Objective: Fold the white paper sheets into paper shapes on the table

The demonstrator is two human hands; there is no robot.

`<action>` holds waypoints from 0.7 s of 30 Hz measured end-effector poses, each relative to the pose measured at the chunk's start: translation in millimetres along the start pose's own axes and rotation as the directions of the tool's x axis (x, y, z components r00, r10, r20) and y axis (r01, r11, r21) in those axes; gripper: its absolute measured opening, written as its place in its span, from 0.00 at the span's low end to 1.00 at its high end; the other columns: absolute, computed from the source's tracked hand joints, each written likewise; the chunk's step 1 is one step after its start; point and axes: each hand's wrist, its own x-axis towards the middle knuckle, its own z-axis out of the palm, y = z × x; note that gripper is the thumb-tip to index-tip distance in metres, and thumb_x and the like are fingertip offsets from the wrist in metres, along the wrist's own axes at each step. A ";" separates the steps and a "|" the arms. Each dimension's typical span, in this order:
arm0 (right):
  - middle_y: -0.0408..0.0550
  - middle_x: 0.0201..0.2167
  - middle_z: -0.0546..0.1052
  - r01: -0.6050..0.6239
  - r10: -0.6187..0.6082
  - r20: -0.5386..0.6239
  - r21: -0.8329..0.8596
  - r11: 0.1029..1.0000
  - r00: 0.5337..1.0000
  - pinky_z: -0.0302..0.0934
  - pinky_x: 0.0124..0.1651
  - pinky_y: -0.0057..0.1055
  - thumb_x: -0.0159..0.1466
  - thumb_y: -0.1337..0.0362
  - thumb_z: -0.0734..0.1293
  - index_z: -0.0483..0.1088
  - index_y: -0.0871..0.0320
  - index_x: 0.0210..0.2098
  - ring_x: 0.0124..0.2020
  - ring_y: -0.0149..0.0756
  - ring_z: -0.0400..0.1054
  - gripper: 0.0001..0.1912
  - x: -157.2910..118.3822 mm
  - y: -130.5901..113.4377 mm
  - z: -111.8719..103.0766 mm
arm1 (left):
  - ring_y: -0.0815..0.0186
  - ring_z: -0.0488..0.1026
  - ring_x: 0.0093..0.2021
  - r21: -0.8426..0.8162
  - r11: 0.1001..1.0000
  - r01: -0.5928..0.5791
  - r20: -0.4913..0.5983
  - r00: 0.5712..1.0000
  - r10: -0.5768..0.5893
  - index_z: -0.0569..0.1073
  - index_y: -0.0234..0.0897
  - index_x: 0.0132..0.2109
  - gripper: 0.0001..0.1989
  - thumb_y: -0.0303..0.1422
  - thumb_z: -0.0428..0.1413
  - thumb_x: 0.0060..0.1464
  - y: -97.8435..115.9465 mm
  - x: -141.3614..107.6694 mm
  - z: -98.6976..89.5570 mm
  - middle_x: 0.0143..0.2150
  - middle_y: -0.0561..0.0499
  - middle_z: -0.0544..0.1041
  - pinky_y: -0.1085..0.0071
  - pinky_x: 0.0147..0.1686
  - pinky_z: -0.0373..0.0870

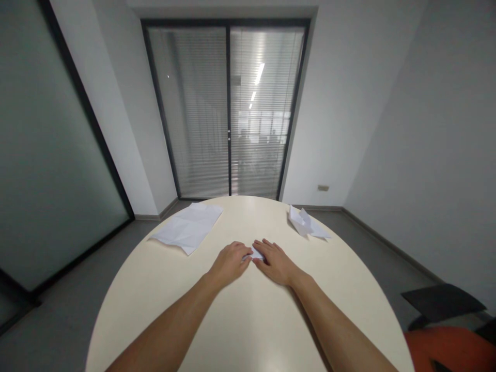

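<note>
The paper (256, 252) lies on the table (248, 320) between the fingertips, the left hand (230, 261) at one side, the right hand (277, 263) at the other, neither clearly nearer. Its long axis (mostly under fingers) I cannot tell. The right fingers lie nearly straight, thumb apart; the left ones curl, and whether they pinch it is hidden.

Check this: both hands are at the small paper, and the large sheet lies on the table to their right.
Wrong side: in the head view, left hand and right hand are at the small paper, but the large sheet lies on the table to their left.
</note>
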 end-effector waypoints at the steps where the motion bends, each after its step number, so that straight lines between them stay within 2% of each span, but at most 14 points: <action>1: 0.51 0.69 0.60 0.005 -0.005 -0.006 0.000 1.000 1.000 0.44 0.70 0.54 0.70 0.52 0.58 0.61 0.54 0.66 0.71 0.51 0.49 0.28 0.2 0.3 0.3 | 0.59 0.72 0.50 0.006 1.000 0.004 0.001 1.000 -0.004 0.77 0.39 0.50 0.11 0.29 0.54 0.62 0.6 0.2 -0.5 0.46 0.48 0.80 0.63 0.53 0.69; 6: 0.54 0.65 0.67 0.051 -0.051 -0.079 -0.002 0.999 0.996 0.49 0.68 0.49 0.69 0.54 0.60 0.64 0.57 0.64 0.67 0.49 0.56 0.26 1.8 0.0 -1.0 | 0.59 0.73 0.46 0.069 0.997 0.034 0.012 0.999 -0.035 0.78 0.39 0.49 0.13 0.27 0.51 0.63 4.4 1.3 -3.7 0.44 0.48 0.82 0.63 0.49 0.70; 11: 0.53 0.58 0.74 0.101 -0.097 -0.146 0.016 0.995 0.985 0.58 0.62 0.41 0.67 0.59 0.61 0.69 0.57 0.59 0.58 0.45 0.66 0.22 2.7 -5.0 -6.1 | 0.58 0.73 0.44 0.119 0.992 0.044 0.024 0.999 -0.047 0.78 0.40 0.48 0.13 0.28 0.50 0.64 7.8 2.0 -7.0 0.42 0.48 0.82 0.63 0.46 0.70; 17: 0.49 0.56 0.75 0.045 -0.050 -0.166 -0.034 0.998 0.985 0.59 0.60 0.39 0.66 0.57 0.62 0.73 0.54 0.55 0.57 0.46 0.66 0.20 2.6 -10.0 -10.9 | 0.58 0.73 0.44 0.133 0.989 0.057 0.021 0.998 -0.060 0.78 0.39 0.48 0.12 0.28 0.50 0.65 7.7 2.6 -6.8 0.44 0.49 0.82 0.63 0.45 0.69; 21: 0.50 0.52 0.78 -0.006 0.003 -0.190 -0.014 1.000 0.982 0.60 0.57 0.37 0.65 0.57 0.63 0.74 0.56 0.53 0.52 0.44 0.69 0.19 4.0 -8.8 -10.9 | 0.58 0.73 0.44 0.163 0.983 0.080 0.019 0.996 -0.084 0.77 0.40 0.48 0.12 0.30 0.50 0.65 6.8 2.7 -5.3 0.44 0.49 0.82 0.62 0.45 0.70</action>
